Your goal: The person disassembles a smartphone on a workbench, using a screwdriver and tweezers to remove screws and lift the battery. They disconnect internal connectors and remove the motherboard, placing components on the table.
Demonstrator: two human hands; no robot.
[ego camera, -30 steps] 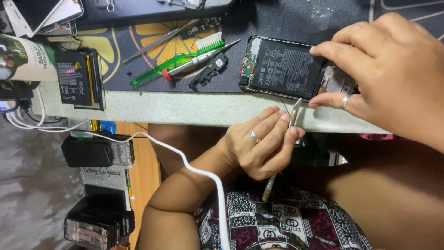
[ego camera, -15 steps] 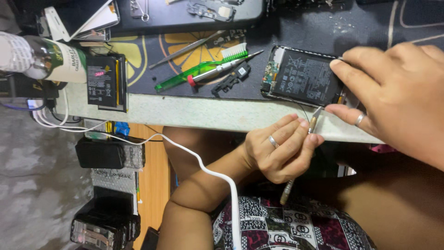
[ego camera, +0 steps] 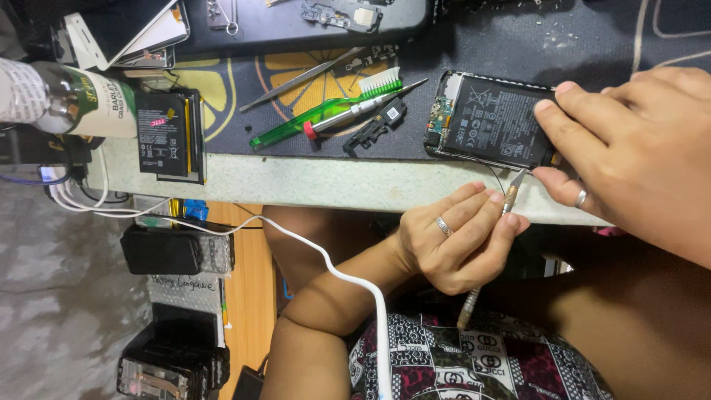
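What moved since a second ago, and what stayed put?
The left hand nudged its thin metal tool a little closer to the opened phone, near its lower edge. The right hand still steadies the phone. The green toothbrush and the tweezers stayed put.
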